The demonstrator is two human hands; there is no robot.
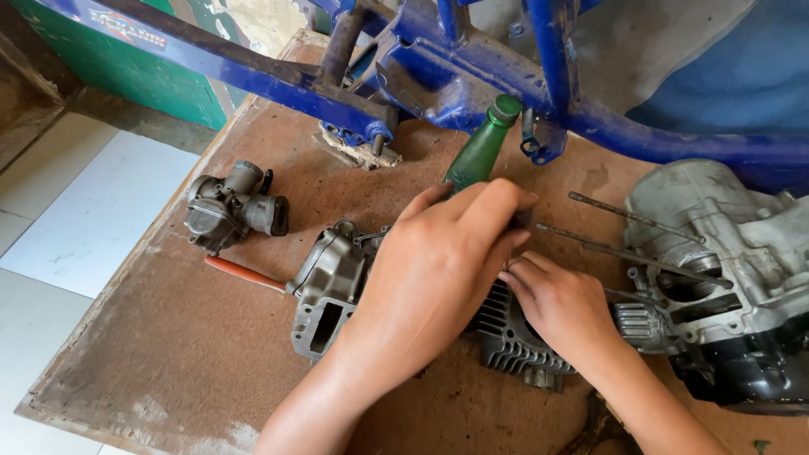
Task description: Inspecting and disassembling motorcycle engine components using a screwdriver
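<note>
My left hand [438,261] and my right hand [560,305] both rest on a dark finned engine cylinder [514,341] lying on a brown wooden board [168,337]. The left hand covers the cylinder's top, fingers curled over its far edge. Fingertips of the right hand touch the cylinder beside the left hand. A grey cylinder head cover [329,291] lies just left of my left forearm. A grey engine crankcase [725,270] with long studs [624,215] sits to the right. What the fingers pinch is hidden.
A green bottle [480,152] stands behind my hands. A grey carburettor [232,206] lies at the left, with an orange-handled tool [244,274] beneath it. A blue tubular frame [472,84] crosses the back. White floor tiles [76,227] lie beyond the board's left edge.
</note>
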